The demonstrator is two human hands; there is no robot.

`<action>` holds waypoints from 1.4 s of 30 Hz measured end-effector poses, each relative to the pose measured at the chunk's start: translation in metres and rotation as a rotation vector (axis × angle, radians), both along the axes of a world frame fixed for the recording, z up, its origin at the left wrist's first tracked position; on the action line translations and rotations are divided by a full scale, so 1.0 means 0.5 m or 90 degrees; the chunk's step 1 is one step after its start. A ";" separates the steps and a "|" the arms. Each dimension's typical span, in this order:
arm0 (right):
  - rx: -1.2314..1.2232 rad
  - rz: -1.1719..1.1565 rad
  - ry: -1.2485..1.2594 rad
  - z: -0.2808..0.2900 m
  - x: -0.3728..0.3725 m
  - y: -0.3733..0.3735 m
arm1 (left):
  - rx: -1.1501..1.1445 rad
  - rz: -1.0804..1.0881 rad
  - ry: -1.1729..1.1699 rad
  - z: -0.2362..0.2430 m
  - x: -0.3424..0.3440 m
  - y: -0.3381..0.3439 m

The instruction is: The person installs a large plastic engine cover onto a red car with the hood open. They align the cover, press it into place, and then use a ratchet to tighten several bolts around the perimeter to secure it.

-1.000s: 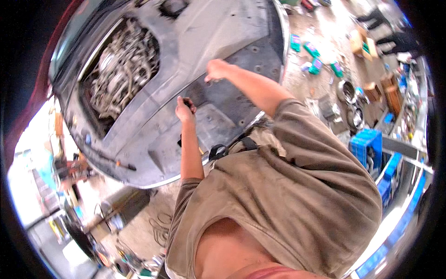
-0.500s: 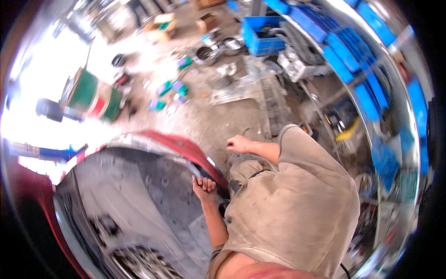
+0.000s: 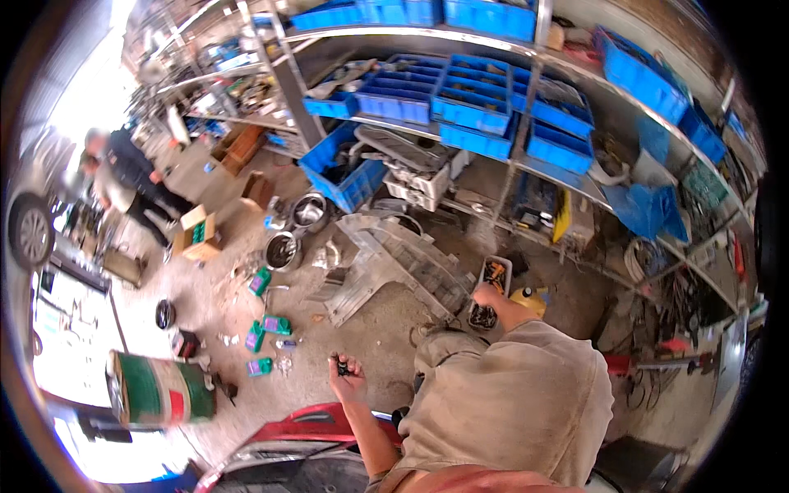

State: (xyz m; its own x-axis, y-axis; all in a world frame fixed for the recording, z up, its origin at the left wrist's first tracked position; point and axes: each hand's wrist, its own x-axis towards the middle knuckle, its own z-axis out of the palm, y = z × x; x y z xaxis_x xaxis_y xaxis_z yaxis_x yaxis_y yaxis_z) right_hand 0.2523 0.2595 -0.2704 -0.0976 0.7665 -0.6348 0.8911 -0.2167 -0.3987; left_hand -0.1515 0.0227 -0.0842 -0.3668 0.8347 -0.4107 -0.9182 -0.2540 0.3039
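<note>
My left hand (image 3: 350,383) is raised in front of me above the floor, fingers curled round a small black object (image 3: 341,366) whose kind I cannot make out. To the right, my right hand (image 3: 488,297) is stretched out at a pale tray (image 3: 507,269) on the floor. Small black and orange pieces (image 3: 495,271) fill that tray. The right fingers look bunched together, and anything in them is hidden. Beside the tray stands a yellow jug (image 3: 528,303) with a dark cap, close to my right wrist.
A red car body (image 3: 308,426) lies at my lower left. Ahead on the floor are a large grey metal panel (image 3: 394,263), green bottles (image 3: 277,325) and a green drum (image 3: 160,389). Blue bins (image 3: 472,99) fill the metal shelving. Two people (image 3: 136,177) stand far left.
My view has swung right, away from the car toward the shelving. My right hand has reached out to the tray. The left hand has left the car's edge, still closed.
</note>
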 end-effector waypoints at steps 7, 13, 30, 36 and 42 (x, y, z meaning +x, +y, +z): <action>0.259 -0.155 0.193 0.196 -0.026 0.163 | -0.183 -0.279 0.026 -0.030 0.077 0.259; 0.503 -0.112 0.415 0.674 0.096 0.144 | -0.222 -0.505 0.008 -0.009 0.101 0.354; 0.437 0.657 0.379 0.933 -0.513 -0.010 | -0.174 -0.437 0.027 0.023 -0.176 0.139; 0.370 0.895 0.494 0.922 -0.893 0.031 | -0.270 0.025 -0.147 -0.009 -0.466 -0.097; 0.305 1.115 0.601 0.944 -1.334 0.018 | -0.203 0.318 -0.187 0.013 -0.639 -0.160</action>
State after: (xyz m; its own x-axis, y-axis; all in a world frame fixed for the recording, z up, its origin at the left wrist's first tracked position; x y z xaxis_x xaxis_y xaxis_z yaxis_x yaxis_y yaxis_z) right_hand -0.4146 0.2687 0.2016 -0.8715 -0.4356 0.2252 -0.4858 0.7040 -0.5181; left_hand -0.4711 -0.0572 -0.0779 -0.5138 0.4145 -0.7511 -0.7695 -0.6098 0.1898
